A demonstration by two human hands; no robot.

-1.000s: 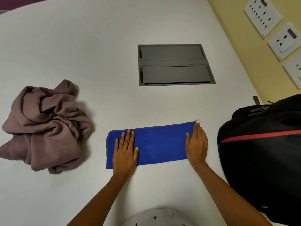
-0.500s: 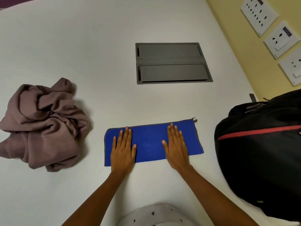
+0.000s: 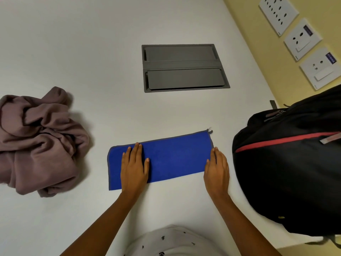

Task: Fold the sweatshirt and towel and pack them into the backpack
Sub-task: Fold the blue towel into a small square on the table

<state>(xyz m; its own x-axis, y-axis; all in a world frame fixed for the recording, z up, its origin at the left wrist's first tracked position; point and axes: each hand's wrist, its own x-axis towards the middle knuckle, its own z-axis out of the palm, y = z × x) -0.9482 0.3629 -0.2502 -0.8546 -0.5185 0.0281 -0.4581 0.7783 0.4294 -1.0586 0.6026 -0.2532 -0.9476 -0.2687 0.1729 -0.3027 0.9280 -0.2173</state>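
Both palms lie flat, fingers straight and close together. The left hand (image 3: pixel 133 167) presses the left part of the blue towel (image 3: pixel 175 157); the right hand (image 3: pixel 216 169) rests at its right end, probably smoothing it for another fold. The towel is a long folded strip near the desk's (image 3: pixel 73 43) near edge. A crumpled mauve sweatshirt (image 3: pixel 40 141) waits by the left edge, and a black backpack (image 3: pixel 287 172) stands at the right edge.

Nothing can be read for certain: the purple labels (image 3: pixel 307 30) on the white socket plates (image 3: pixel 302 41) at two o'clock seem to carry tiny lettering too blurred to make out, and the pale tag (image 3: pixel 330 139) on the backpack (image 3: pixel 286 178) at three o'clock is likewise illegible.
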